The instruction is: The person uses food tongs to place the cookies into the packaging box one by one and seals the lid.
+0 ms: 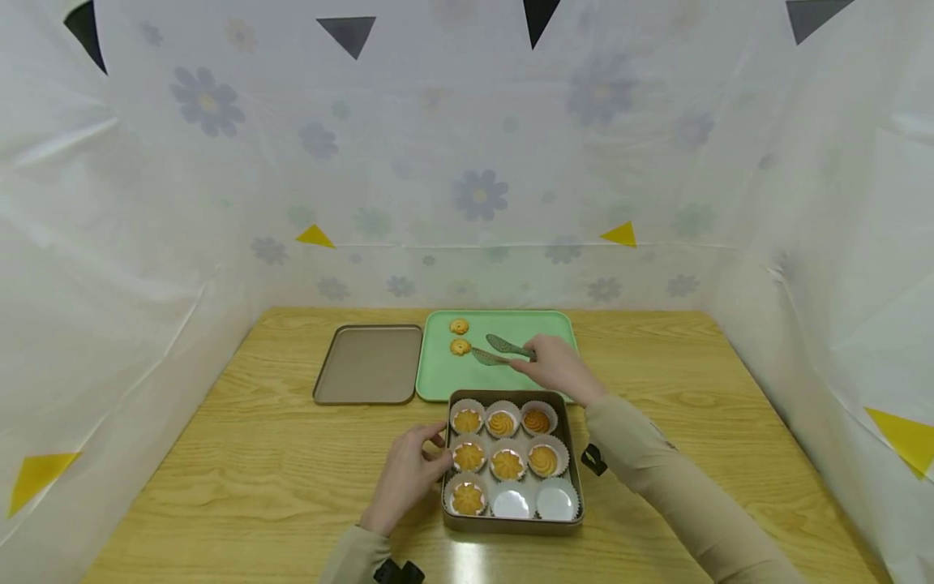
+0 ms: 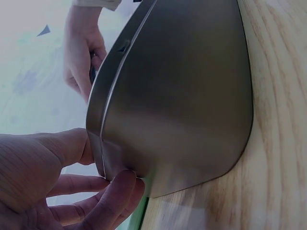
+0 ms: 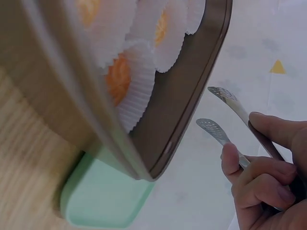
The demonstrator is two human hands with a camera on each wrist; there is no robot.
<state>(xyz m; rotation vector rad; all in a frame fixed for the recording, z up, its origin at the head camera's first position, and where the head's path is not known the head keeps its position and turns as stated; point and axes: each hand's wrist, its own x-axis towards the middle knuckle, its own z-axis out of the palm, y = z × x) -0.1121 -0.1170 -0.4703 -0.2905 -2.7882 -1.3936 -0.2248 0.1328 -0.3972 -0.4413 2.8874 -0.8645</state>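
Here, in the head view, a brown tin with nine white paper cups stands on the wooden table; seven cups hold cookies, and the two at the near right are bare. The left hand rests against the tin's left wall, fingers loosely bent and touching its rim. Beyond the tin lies a green tray bearing two cookies, with a brown lid just to its left. The right hand grips a pair of tongs over the green tray, the tong tips spread and pointing at the nearer of the two cookies, close beside it; whether they touch cannot be told. In the left wrist view, the tin's smooth outer wall fills the frame, and the left fingers press against its lower corner, thumb alongside the rim, without closing round it; the right hand shows beyond. In the right wrist view, the right fingers curl round the tong handles, the two perforated tips stand apart holding nothing, and the tin's edge with its filled paper cups lies above the corner of the green tray.
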